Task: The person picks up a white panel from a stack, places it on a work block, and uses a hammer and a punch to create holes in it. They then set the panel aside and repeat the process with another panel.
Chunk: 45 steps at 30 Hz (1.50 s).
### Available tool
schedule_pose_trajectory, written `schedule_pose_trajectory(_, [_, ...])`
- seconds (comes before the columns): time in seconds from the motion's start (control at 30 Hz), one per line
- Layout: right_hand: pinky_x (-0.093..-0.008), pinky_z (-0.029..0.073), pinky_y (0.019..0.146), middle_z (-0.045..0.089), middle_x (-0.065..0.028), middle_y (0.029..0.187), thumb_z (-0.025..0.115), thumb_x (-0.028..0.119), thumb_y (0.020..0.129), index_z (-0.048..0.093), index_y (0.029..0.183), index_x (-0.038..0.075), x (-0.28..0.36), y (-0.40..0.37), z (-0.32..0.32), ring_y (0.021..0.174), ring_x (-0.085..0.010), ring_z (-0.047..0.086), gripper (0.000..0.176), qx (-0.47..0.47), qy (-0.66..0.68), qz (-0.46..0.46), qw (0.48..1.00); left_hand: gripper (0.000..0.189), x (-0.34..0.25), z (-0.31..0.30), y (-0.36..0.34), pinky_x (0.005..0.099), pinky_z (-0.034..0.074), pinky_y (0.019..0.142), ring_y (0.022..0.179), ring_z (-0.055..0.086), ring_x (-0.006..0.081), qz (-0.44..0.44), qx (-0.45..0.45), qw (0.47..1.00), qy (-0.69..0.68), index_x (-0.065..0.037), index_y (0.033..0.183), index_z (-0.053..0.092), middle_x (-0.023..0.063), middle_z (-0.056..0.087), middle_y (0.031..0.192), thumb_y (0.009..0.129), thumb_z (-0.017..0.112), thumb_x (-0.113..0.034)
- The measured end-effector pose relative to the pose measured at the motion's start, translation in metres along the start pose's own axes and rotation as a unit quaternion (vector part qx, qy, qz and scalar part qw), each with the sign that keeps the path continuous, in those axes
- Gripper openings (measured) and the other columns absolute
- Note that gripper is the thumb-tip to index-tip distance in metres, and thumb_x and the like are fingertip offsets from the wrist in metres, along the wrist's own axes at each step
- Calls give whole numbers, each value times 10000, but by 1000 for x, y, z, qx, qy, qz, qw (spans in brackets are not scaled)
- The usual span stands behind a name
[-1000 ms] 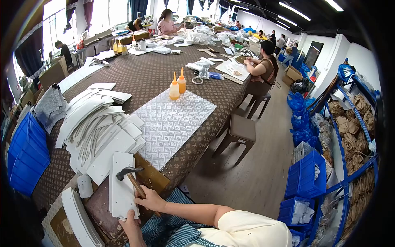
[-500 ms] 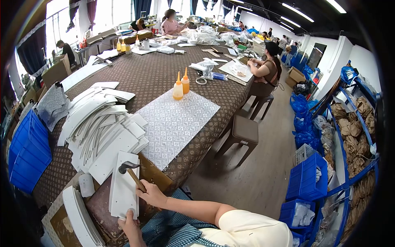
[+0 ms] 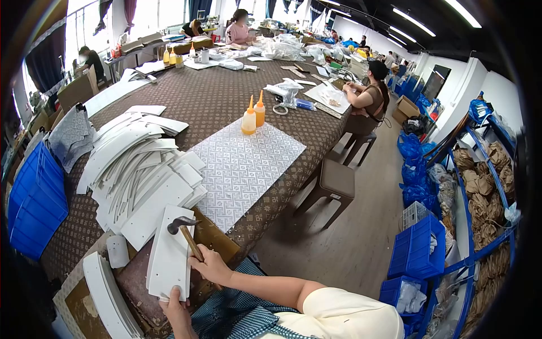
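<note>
My right hand (image 3: 211,266) is wrapped round the wooden handle of a hammer (image 3: 195,244). The hammer's dark metal head is over the upper part of a white flat strip (image 3: 167,257) with small dots on its face. At the lower end of that strip, my left hand (image 3: 176,308) pinches it, thumb on top. Under the strip lies a worn dark red-brown block (image 3: 135,285). To the left stands a stack of curved white strips (image 3: 107,294), with a small white cylinder (image 3: 117,252) beside it. Beyond is a big fanned pile of white strips (image 3: 141,169).
A patterned grey-white sheet (image 3: 243,169) bears two orange-tipped glue bottles (image 3: 248,120). A blue bin (image 3: 36,200) is at the left. A brown stool (image 3: 334,179) stands right of the table (image 3: 209,101). A seated co-worker (image 3: 370,93) and blue crates (image 3: 416,248) are further right.
The hammer head has shifted slightly right and down relative to the strip. The strip has tilted a little under my left hand. The whole view has moved slightly.
</note>
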State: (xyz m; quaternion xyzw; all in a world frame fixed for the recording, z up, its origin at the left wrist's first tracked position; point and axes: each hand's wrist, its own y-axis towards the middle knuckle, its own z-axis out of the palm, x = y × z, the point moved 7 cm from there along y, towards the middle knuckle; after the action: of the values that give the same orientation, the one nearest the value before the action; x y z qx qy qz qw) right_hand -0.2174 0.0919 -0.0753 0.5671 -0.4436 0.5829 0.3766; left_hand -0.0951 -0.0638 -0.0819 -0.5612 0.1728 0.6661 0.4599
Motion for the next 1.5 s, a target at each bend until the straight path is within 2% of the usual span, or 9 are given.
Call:
schedule_pose_trajectory(0.13, [-271,475,452,631,-50,711,614,197,954,533,1018,8,0,1,0,492,-115,585,215,8,3,6,1000,165,-10,-9,-5,238,398,408,490,513,103,5,-47,998,33,5,1022,590,57,617,748,907,631,-106])
schedule_pose_trajectory(0.5, [-285,464,427,619,-59,705,603,187,948,520,982,20,1,1,1,456,-126,563,189,2,17,16,1000,173,-2,-39,4,243,383,409,475,482,81,6,-46,998,46,-26,1015,572,26,604,737,930,646,-157])
schedule_pose_trajectory(0.63, [-285,464,427,618,-60,703,603,187,950,517,976,17,2,2,1,456,-125,562,192,5,12,15,1000,147,-6,-34,2,242,377,384,437,454,82,12,-57,998,37,-11,947,597,32,595,679,925,658,-143])
schedule_pose_trajectory(0.93, [-291,468,429,628,-71,698,592,217,966,500,960,15,1,-1,0,450,-136,569,222,-13,29,6,999,174,-7,-34,0,239,388,400,443,457,80,12,-51,998,23,-14,948,597,23,587,666,916,683,-162])
schedule_pose_trajectory(1.13, [-317,475,450,625,-72,675,575,239,974,506,957,15,3,3,-5,463,-167,583,235,-30,38,-4,999,209,1,-47,2,240,395,404,471,487,89,2,-43,999,27,-24,1003,567,32,597,714,908,689,-164])
schedule_pose_trajectory(1.23, [-341,487,503,619,-76,661,572,241,974,515,948,14,9,16,-7,514,-189,608,235,-30,-1,-35,999,242,-3,-59,-2,238,384,405,475,482,79,-2,-103,993,52,-31,1050,570,17,609,739,895,686,-176])
schedule_pose_trajectory(1.37, [-365,491,564,610,-88,652,574,242,971,524,930,14,13,27,-4,574,-209,626,237,-33,-16,-62,997,301,-15,-72,2,232,381,413,546,537,92,15,-119,989,82,-33,1116,560,23,624,801,885,675,-187])
schedule_pose_trajectory(1.47, [-348,481,530,607,-82,647,578,248,974,526,928,15,10,22,-2,532,-190,607,243,-35,-12,-61,997,305,-15,-80,12,235,376,414,555,538,93,3,-109,990,85,-41,1133,555,21,626,814,891,671,-187])
schedule_pose_trajectory(1.5, [-317,474,509,610,-67,664,583,249,978,529,946,17,7,23,-2,517,-157,590,241,-30,0,-54,998,310,-15,-81,14,236,371,413,552,535,92,6,-106,991,77,-42,1137,554,19,623,809,896,673,-197])
